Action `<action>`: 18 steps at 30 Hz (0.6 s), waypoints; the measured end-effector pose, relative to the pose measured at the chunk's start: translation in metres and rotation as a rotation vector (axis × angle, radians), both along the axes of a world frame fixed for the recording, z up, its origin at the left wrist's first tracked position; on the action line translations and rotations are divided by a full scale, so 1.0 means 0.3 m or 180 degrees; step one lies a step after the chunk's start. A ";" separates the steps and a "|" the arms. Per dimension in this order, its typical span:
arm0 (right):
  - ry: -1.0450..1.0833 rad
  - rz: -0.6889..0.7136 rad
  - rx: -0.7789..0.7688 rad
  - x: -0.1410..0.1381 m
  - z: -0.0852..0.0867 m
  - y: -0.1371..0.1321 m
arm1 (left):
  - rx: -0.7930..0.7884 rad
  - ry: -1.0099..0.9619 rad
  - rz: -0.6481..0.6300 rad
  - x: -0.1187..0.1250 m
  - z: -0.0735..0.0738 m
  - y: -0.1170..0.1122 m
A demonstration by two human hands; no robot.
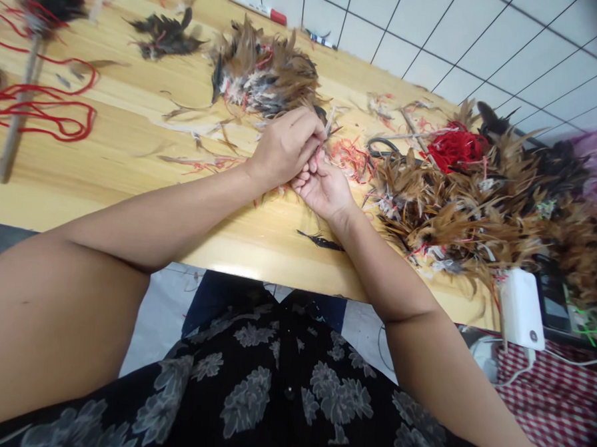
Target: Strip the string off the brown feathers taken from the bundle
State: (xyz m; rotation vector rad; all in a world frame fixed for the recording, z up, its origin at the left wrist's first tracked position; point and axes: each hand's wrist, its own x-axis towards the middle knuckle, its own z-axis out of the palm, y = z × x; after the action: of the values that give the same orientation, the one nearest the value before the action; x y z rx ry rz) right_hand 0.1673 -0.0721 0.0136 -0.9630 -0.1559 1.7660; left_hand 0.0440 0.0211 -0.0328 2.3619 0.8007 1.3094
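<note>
My left hand [286, 145] and my right hand [323, 187] meet over the middle of a wooden table [131, 168]. The left hand's fingers are curled and pinched against the right hand's fingers. The right hand lies palm up with its fingers bent round something small that I cannot make out. Just behind the hands lies a bundle of brown, white and black feathers [264, 71] with red thread in it. Loose red thread scraps [351, 156] lie right of the hands.
A large heap of brown feathers [459, 205] with a ball of red thread [455, 148] covers the table's right side. Red cord [39, 106] and a stick [19, 112] lie at left. Scissors [382, 148], a red-capped marker [256, 6], and a white power bank [523, 308] are also in view.
</note>
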 end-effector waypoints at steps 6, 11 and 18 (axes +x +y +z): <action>-0.0045 -0.0023 0.0029 -0.004 -0.009 0.005 | 0.0247 -0.0141 -0.0042 0.005 0.007 -0.002; -0.0089 -0.0059 0.0151 -0.005 -0.017 0.007 | 0.0293 -0.0107 -0.0268 0.006 0.008 0.015; -0.0068 0.0074 0.0200 0.002 -0.017 0.007 | -0.0361 -0.0168 -0.0496 0.000 -0.026 0.032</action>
State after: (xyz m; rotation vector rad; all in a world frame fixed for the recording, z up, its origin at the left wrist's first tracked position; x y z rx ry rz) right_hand 0.1679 -0.0701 0.0086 -0.9383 -0.2355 1.7623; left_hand 0.0440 0.0306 -0.0406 2.2426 0.6434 1.2240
